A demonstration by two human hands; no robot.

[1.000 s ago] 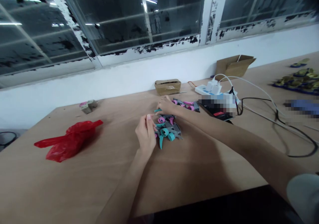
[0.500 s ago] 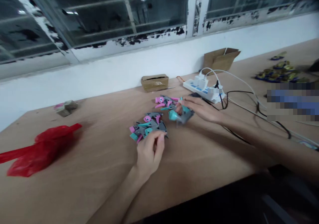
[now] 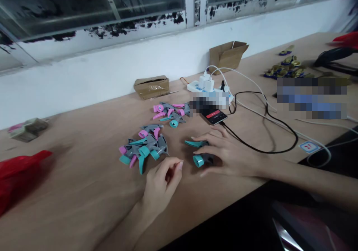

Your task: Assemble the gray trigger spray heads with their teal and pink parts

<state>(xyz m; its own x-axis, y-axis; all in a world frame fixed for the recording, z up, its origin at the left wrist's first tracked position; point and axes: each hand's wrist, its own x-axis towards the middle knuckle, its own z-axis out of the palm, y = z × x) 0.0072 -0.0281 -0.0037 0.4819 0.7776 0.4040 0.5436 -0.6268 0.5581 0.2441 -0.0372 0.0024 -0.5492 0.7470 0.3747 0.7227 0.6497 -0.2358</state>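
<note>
Grey trigger spray heads with teal or pink collars and levers lie in two piles on the wooden table. The nearer pile (image 3: 149, 146) is just beyond my left hand (image 3: 162, 184). That hand is closed, thumb and forefinger pinched together; anything between the tips is too small to make out. Apart from both piles, a grey and teal spray head (image 3: 199, 161) lies under my right hand (image 3: 228, 152), whose fingers curl around it from the right. Its collar faces me, and the hand covers its rear. The farther pile (image 3: 173, 113) sits behind.
A phone (image 3: 214, 115) with a black cable lies beyond my right hand, near a white power strip (image 3: 192, 87). Cardboard boxes (image 3: 152, 87) (image 3: 228, 55) stand by the wall. A red plastic bag (image 3: 19, 176) is at left, gold-coloured pieces (image 3: 285, 68) at far right.
My right hand has come back from beside the farther pile toward me, bringing the teal spray head down to the table. My left hand stays pinched. The view has swung right.
</note>
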